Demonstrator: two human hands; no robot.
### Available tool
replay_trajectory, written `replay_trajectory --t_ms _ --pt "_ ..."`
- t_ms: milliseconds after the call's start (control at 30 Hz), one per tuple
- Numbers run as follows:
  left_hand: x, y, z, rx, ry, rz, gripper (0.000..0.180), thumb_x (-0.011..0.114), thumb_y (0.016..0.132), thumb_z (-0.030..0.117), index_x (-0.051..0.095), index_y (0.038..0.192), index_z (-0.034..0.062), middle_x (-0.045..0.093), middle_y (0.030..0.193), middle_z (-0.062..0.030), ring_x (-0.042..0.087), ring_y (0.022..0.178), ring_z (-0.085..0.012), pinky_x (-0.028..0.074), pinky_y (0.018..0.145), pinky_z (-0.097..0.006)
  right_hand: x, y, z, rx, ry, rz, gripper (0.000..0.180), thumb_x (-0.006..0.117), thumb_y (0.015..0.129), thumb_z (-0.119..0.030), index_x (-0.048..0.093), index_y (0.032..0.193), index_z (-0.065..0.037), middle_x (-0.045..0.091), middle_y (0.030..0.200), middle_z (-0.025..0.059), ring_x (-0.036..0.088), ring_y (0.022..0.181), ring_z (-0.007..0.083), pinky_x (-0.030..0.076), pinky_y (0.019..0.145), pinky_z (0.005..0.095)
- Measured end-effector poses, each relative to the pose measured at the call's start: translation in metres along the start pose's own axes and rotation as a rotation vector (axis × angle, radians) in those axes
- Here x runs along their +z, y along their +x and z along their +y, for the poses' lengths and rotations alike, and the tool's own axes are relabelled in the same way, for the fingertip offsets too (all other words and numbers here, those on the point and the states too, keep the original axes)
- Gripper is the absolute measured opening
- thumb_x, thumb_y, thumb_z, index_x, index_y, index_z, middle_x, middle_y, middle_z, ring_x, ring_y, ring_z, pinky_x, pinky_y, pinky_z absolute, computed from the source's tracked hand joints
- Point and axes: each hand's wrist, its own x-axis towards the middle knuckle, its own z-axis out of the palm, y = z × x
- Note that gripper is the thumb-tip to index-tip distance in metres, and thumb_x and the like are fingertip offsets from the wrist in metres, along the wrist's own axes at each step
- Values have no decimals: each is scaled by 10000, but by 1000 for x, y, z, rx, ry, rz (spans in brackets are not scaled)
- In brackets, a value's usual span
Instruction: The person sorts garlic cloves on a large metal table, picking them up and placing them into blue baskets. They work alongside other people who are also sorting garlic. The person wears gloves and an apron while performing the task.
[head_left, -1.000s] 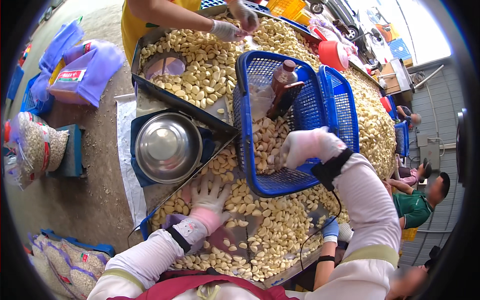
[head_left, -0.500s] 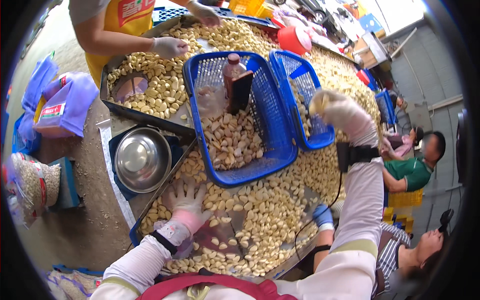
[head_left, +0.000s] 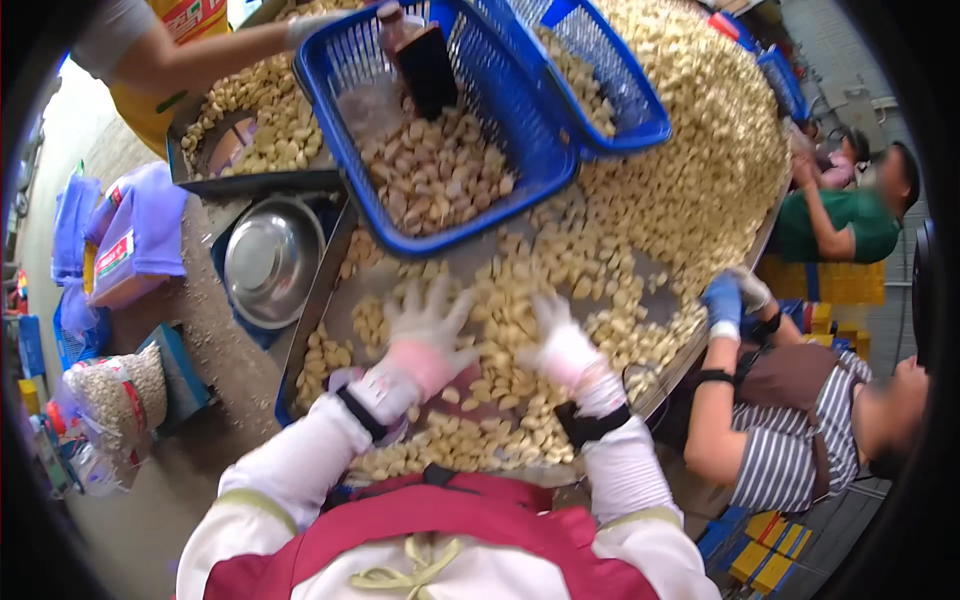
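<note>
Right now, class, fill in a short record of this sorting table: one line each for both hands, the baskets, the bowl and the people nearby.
left hand: left hand in a white glove, fingers spread, flat on the pale kernels
right hand: right hand gloved, also spread on the kernels
table: metal tray heaped with kernels
baskets: big blue basket part full, holding a dark scoop; small blue basket beside it
bowl: steel bowl, to the left of the tray
others: a gloved worker in a striped shirt on the right; one in a yellow apron at top left
</note>
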Motion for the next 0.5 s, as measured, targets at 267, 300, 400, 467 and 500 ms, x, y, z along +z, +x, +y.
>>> replay_trajectory --t_ms 267,300,400,467,500 --pt "-18 9 -57 -120 216 -36 1011 815 676 542 402 1529 191 305 1574 -201 238 1469 -439 231 1151 -635 -24 -79 20 662 -166 -350 1090 808 733 -169 148 1598 -104 326 1507 321 569 1239 449 492 1050 461" --pt "-11 6 -59 -108 218 -18 999 811 690 540 400 1530 188 296 1582 -198 240 1468 -433 226 1154 -635 -4 -94 12 610 -135 -387 1090 801 738 -167 138 1601 -105 333 1497 325 562 1248 458 492 1047 468" --pt "-9 7 -53 -130 221 -55 1027 804 698 548 369 1551 178 264 1604 -202 216 1473 -432 199 1157 -648 9 -103 -33 370 67 -534 1057 776 768 -194 130 1601 -106 384 1448 353 558 1249 474 485 1052 470" --pt "-12 9 -52 -154 221 -79 1042 801 697 553 354 1561 182 255 1609 -203 205 1476 -438 193 1156 -655 -3 -94 -45 193 155 -298 641 724 799 -174 497 1394 -99 598 1194 281 634 1105 413 528 943 437" --pt "-13 8 -53 -165 218 -96 1045 799 698 554 348 1565 183 253 1610 -203 205 1477 -440 192 1157 -655 -1 -81 -40 148 172 -167 512 715 805 -176 573 1291 -94 623 1124 243 640 1063 401 529 923 439"
